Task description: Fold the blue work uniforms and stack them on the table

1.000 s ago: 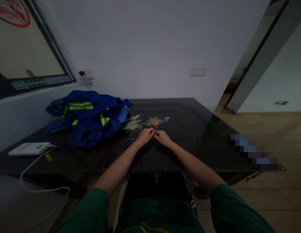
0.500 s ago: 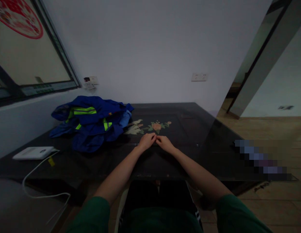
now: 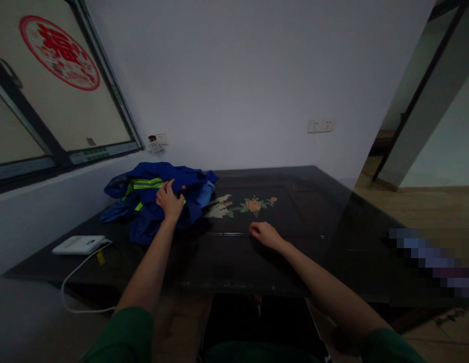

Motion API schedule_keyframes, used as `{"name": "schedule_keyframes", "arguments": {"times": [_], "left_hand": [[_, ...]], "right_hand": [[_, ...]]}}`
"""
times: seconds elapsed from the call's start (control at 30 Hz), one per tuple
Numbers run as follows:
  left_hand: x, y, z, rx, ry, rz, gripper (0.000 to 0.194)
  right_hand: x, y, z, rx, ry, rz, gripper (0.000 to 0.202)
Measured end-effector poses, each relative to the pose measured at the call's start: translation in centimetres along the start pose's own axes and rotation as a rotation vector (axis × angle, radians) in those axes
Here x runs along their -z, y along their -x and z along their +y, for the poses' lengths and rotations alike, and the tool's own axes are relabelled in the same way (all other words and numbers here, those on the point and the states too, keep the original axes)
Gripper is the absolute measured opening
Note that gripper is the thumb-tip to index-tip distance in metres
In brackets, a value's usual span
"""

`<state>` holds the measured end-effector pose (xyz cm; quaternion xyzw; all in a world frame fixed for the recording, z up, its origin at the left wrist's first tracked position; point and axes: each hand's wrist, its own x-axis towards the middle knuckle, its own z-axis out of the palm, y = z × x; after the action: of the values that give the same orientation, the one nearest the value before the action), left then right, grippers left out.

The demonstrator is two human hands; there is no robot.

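Observation:
A crumpled blue garment [image 3: 143,219] with yellow-green reflective strips lies in a heap on the left part of the dark table [image 3: 226,267]. My left hand [image 3: 170,202] is over the garment, fingers apart, with nothing visible in it; whether it touches the cloth is unclear. Resting near the middle of the tabletop, my right hand [image 3: 266,235] has its fingers curled in, and nothing shows in it. It lies just below the painted flowers [image 3: 254,205] on the table.
A white box-like device [image 3: 79,245] with a white cable lies at the table's left. Wall sockets [image 3: 320,126] are behind the table. A blurred-out object [image 3: 426,254] is at the right edge. A window stands at the upper left.
My left hand has left my right hand, moved left to above the garment and spread its fingers. My right hand remains near the table's middle. The view has turned slightly left.

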<state>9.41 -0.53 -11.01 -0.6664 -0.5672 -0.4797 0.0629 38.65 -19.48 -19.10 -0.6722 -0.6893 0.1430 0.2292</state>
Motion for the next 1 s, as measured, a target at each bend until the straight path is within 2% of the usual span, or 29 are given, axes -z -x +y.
{"name": "schedule_keyframes", "arguments": {"times": [0.1, 0.23, 0.33, 0.43, 0.57, 0.7, 0.87, 1.0], "left_hand": [[0.3, -1.2, -4.4, 0.060, -0.172, -0.088, 0.080], [-0.7, -2.7, -8.3, 0.215, -0.070, -0.188, 0.073], [-1.1, -4.0, -9.2, 0.267, 0.042, -0.175, 0.056], [-0.7, -5.4, -8.7, 0.298, 0.103, -0.128, 0.050], [0.7, -7.4, -6.9, 0.250, 0.181, -0.066, 0.049], [1.9, -9.2, -3.6, 0.114, 0.257, -0.038, 0.047], [3.3, -10.2, 3.0, -0.088, 0.556, 0.067, 0.045], [5.2, -9.4, 9.1, -0.235, 0.728, 0.070, 0.036]], "right_hand": [[0.0, 0.0, -0.1, -0.001, -0.005, -0.010, 0.020], [0.3, 0.2, -0.3, -0.003, -0.001, -0.012, 0.021], [0.4, 0.4, -0.5, 0.007, 0.010, -0.011, 0.022], [0.4, 0.5, -0.5, 0.019, 0.019, -0.007, 0.021], [0.2, 0.3, -0.3, 0.018, 0.016, 0.001, 0.020], [0.3, 0.1, -0.3, 0.010, -0.016, 0.009, 0.019], [0.4, 0.1, -0.4, 0.000, -0.068, 0.020, 0.017], [0.6, -0.2, -0.2, 0.044, -0.162, 0.057, 0.026]]}}
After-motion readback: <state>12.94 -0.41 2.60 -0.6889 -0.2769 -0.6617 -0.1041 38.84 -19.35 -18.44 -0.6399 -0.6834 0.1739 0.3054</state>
